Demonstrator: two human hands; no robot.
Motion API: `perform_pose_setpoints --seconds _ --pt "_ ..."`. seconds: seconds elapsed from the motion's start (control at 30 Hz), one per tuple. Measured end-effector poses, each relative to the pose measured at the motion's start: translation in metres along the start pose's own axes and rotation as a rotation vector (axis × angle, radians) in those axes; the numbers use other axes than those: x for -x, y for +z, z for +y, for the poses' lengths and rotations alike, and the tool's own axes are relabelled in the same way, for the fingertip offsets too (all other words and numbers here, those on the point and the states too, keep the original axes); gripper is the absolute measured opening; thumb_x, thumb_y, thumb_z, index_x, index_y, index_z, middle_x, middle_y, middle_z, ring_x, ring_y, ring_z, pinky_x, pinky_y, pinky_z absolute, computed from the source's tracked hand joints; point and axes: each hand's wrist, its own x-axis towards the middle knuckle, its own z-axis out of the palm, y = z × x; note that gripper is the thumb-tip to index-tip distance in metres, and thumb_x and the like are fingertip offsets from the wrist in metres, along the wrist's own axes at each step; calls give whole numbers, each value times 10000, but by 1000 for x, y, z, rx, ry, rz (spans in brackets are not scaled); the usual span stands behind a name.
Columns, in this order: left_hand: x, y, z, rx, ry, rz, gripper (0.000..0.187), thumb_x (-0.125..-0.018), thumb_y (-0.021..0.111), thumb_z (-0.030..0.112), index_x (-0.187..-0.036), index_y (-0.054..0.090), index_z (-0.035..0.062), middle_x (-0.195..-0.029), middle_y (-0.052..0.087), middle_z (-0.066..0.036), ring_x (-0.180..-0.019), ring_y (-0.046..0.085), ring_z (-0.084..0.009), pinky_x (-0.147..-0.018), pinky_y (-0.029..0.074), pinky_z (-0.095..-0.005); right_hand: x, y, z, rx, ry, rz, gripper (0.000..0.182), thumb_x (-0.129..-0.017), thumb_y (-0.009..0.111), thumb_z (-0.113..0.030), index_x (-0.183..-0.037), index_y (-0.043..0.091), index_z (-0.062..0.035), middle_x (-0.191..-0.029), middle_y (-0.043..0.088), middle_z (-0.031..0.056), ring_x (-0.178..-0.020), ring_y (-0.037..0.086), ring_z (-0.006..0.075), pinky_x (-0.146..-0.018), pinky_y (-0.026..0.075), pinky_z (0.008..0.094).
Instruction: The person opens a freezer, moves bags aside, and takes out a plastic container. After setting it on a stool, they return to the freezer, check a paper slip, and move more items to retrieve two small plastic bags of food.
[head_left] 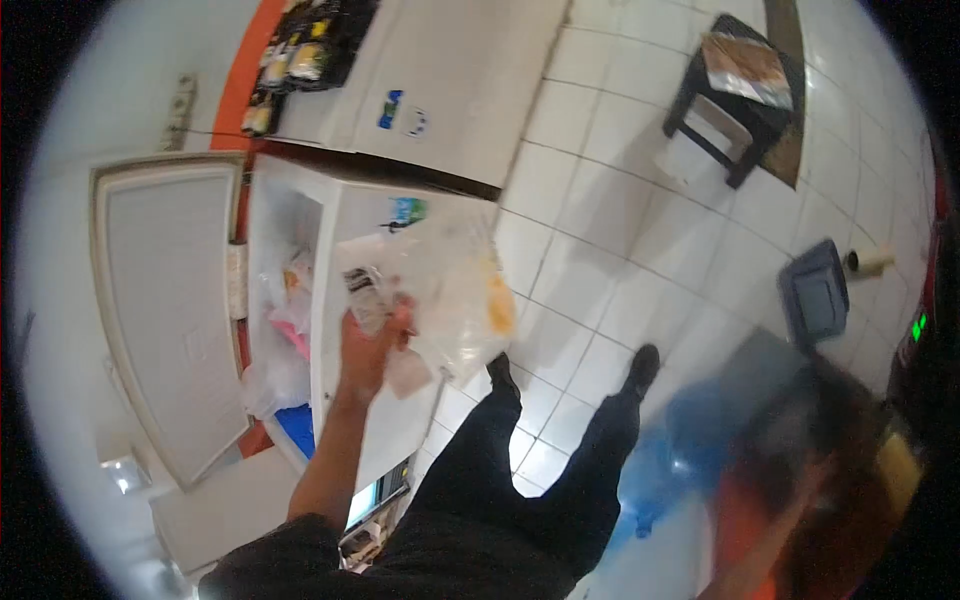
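Note:
My left hand (pixel 378 335) is closed on the gathered top of a clear plastic bag (pixel 450 290), which has a yellow-orange patch at its far end. A pale printed label or packet (pixel 362 292) shows beside the fingers. Just beyond the hand is the side of an open white chest freezer (pixel 350 420), with plastic bags (pixel 288 345) inside. At the lower right, my right hand (pixel 815 475) is smeared by motion near a dark, reddish-brown area. Its fingers cannot be made out.
The raised freezer lid (pixel 170 310) is on the left, and a second white freezer (pixel 440 90) stands beyond. A black stool (pixel 765 125) bears a wrapped brown item. A grey bin (pixel 815 290) and a blurred blue water jug (pixel 690 430) are on the right.

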Motion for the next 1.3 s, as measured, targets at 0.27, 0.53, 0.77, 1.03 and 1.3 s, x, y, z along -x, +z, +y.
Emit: perform_pose_setpoints --seconds 0.27,0.53,0.77,1.03,1.3 --pt "-21 -11 -33 111 -47 298 349 -817 683 92 -1131 559 5 -851 619 -55 -629 564 -117 -493 440 -226 51 -6 -303 -437 -674 -211 306 -853 576 -81 -1133 538 36 -1060 582 138 -983 555 235 -879 436 341" --pt "1 -225 -106 219 -204 605 208 -804 698 13 -975 581 -10 -818 660 -72 -654 618 -115 -542 504 -241 369 -101 -783 -579 -1158 -807 233 -888 578 -58 -1111 562 8 -929 629 96 -806 635 176 -720 517 294" --pt "25 -413 -178 364 -205 922 248 -792 719 48 -982 576 -23 -790 642 -79 -601 598 -118 -520 499 -241 647 12 -1112 -164 -1698 -1033 183 -847 591 -53 -1015 601 21 -782 647 111 -694 633 174 -647 511 307" --pt "34 -445 -242 503 -428 1166 512 -768 760 135 -1171 470 13 -954 593 -78 -623 548 -106 -460 418 -215 608 259 -1186 739 -2154 -275 205 -791 550 -39 -973 632 8 -944 652 170 -906 620 349 -787 500 423" --pt "16 -423 -273 457 -457 1427 724 -741 783 137 -1322 364 28 -1086 554 -99 -754 542 -117 -499 430 -211 616 197 -1239 775 -1585 -469 321 -867 511 -117 -1150 566 23 -1072 614 182 -1002 568 398 -897 444 441"
